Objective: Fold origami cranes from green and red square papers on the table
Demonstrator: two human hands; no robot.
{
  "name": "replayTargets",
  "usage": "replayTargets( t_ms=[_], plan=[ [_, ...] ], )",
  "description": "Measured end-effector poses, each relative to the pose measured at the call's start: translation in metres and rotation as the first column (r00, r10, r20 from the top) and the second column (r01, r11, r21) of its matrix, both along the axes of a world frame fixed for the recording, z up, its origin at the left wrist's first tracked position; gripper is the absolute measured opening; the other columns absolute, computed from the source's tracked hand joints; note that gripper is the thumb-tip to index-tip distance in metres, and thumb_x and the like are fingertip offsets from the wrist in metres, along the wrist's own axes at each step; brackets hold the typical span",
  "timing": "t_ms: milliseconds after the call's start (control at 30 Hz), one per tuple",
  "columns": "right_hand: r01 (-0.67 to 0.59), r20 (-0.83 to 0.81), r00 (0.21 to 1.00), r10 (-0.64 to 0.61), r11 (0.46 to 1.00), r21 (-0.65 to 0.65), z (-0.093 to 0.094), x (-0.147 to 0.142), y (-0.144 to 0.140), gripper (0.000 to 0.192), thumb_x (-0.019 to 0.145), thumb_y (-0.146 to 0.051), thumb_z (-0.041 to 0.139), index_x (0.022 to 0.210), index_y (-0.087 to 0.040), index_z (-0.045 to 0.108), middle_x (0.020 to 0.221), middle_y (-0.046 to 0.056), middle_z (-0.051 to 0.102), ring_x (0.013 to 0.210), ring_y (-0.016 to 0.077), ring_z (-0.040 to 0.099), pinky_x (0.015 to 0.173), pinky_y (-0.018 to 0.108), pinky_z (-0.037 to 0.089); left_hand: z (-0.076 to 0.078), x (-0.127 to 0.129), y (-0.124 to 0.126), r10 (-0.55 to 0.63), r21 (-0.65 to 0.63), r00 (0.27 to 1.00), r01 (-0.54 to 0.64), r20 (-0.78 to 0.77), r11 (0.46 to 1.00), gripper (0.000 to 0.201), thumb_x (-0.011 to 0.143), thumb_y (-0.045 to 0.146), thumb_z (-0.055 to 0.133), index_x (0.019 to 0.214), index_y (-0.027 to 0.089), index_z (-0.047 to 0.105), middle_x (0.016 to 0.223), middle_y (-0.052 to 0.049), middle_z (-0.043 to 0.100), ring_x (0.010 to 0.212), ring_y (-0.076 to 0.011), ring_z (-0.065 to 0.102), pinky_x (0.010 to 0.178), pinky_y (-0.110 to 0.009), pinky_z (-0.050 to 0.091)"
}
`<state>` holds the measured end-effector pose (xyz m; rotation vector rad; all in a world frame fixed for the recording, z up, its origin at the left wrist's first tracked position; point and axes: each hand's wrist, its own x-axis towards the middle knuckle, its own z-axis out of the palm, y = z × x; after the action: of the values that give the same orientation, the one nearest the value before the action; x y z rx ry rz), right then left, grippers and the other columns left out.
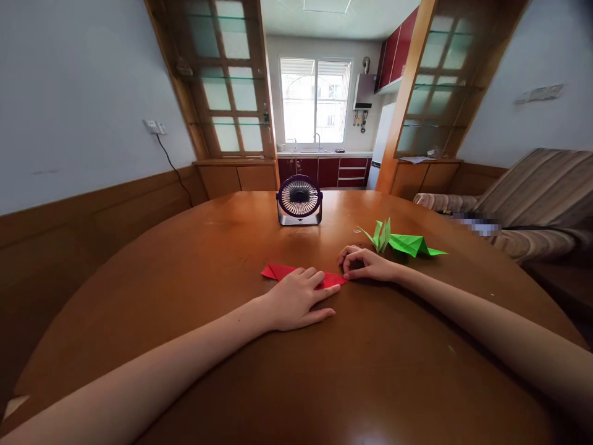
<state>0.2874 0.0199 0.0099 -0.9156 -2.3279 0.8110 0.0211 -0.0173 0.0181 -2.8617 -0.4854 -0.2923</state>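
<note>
A piece of red folded paper lies on the wooden table, narrowing to a tip on its right. Across its middle rests my left hand, laid flat with fingers spread, hiding part of the paper. My right hand is at the right tip, thumb and curled index finger pinching it. Just behind the right hand sit green folded-paper pieces: an upright pointed one and a longer, lower one beside it.
A small purple-rimmed fan stands toward the far side of the round brown table. A striped armchair is at the right. Beyond are glass-shelved cabinets and a kitchen window.
</note>
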Motion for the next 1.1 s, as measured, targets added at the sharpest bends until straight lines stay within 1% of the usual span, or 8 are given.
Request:
replayTargets(
  t_ms=[200, 400, 467, 600, 733, 900, 1000, 1100],
  plan=[
    [-0.004, -0.024, 1.0, 0.004, 1.0, 0.011, 0.0, -0.001, -0.001, 0.027, 0.081, -0.043, 0.068, 0.073, -0.017, 0.066, 0.1, 0.007, 0.057, 0.1, 0.0202, 0.052, 0.095, 0.04, 0.038, 0.001, 0.003, -0.003, 0.026, 0.003, 1.0, -0.026, 0.013, 1.0, 0.052, 0.096, 0.051, 0.037, 0.133, 0.018, 0.054, 0.1, -0.011, 0.057, 0.091, -0.0246, 0.052, 0.079, -0.037, 0.043],
    [-0.023, -0.166, 0.986, 0.001, 0.991, -0.131, 0.005, -0.001, -0.002, 0.025, 0.085, -0.04, 0.062, 0.078, -0.016, 0.065, 0.094, 0.006, 0.06, 0.092, 0.0187, 0.055, 0.091, 0.037, 0.041, 0.005, 0.01, -0.007, 0.076, 0.035, 0.997, -0.075, -0.012, 0.997, 0.054, 0.094, 0.054, 0.038, 0.133, 0.019, 0.053, 0.102, -0.011, 0.057, 0.092, -0.0246, 0.054, 0.078, -0.036, 0.043],
    [-0.024, -0.181, 0.983, -0.005, 0.987, -0.158, 0.006, -0.002, -0.003, 0.024, 0.084, -0.039, 0.061, 0.08, -0.016, 0.065, 0.094, 0.006, 0.06, 0.091, 0.0186, 0.055, 0.089, 0.037, 0.041, 0.006, 0.016, -0.008, 0.095, 0.05, 0.995, -0.094, -0.031, 0.994, 0.057, 0.094, 0.056, 0.038, 0.134, 0.019, 0.052, 0.102, -0.011, 0.058, 0.093, -0.0252, 0.055, 0.078, -0.036, 0.043],
    [-0.028, -0.165, 0.986, 0.005, 0.99, -0.141, 0.006, 0.0, -0.002, 0.023, 0.084, -0.039, 0.062, 0.081, -0.016, 0.065, 0.093, 0.005, 0.061, 0.093, 0.0191, 0.055, 0.09, 0.037, 0.041, 0.006, 0.029, -0.009, 0.131, 0.08, 0.99, -0.127, -0.052, 0.989, 0.061, 0.092, 0.059, 0.036, 0.133, 0.018, 0.053, 0.101, -0.012, 0.059, 0.091, -0.0264, 0.056, 0.073, -0.036, 0.044],
    [-0.047, -0.1, 0.994, 0.041, 0.997, -0.067, 0.004, 0.002, -0.001, 0.023, 0.083, -0.039, 0.064, 0.085, -0.016, 0.066, 0.095, 0.006, 0.061, 0.096, 0.02, 0.054, 0.092, 0.039, 0.04, 0.005, 0.035, -0.008, 0.147, 0.083, 0.988, -0.143, -0.047, 0.986, 0.063, 0.091, 0.061, 0.037, 0.132, 0.017, 0.054, 0.103, -0.013, 0.06, 0.092, -0.0272, 0.056, 0.072, -0.036, 0.045],
    [-0.097, 0.017, 0.995, 0.096, 0.994, 0.049, 0.004, 0.003, -0.001, 0.024, 0.084, -0.041, 0.065, 0.089, -0.017, 0.066, 0.1, 0.007, 0.06, 0.104, 0.0213, 0.051, 0.099, 0.042, 0.036, 0.004, 0.021, -0.009, 0.108, 0.075, 0.994, -0.108, 0.001, 0.991, 0.061, 0.092, 0.059, 0.038, 0.132, 0.016, 0.054, 0.099, -0.012, 0.06, 0.09, -0.0262, 0.056, 0.075, -0.037, 0.046],
    [-0.116, 0.029, 0.993, 0.114, 0.992, 0.055, 0.004, 0.004, -0.001, 0.025, 0.086, -0.041, 0.063, 0.088, -0.017, 0.065, 0.103, 0.008, 0.06, 0.105, 0.0214, 0.051, 0.099, 0.043, 0.036, 0.003, 0.009, -0.01, 0.083, 0.052, 0.996, -0.083, 0.014, 0.995, 0.056, 0.094, 0.055, 0.038, 0.129, 0.016, 0.057, 0.098, -0.012, 0.06, 0.087, -0.0251, 0.056, 0.075, -0.036, 0.047],
    [-0.127, 0.014, 0.992, 0.127, 0.991, 0.049, 0.005, 0.005, -0.001, 0.024, 0.086, -0.041, 0.063, 0.087, -0.017, 0.064, 0.103, 0.008, 0.059, 0.104, 0.0209, 0.051, 0.098, 0.043, 0.037, 0.002, -0.002, -0.009, 0.057, -0.002, 0.998, -0.057, 0.002, 0.998, 0.053, 0.095, 0.052, 0.039, 0.13, 0.016, 0.057, 0.103, -0.013, 0.061, 0.091, -0.0249, 0.057, 0.079, -0.037, 0.048]
  ],
)
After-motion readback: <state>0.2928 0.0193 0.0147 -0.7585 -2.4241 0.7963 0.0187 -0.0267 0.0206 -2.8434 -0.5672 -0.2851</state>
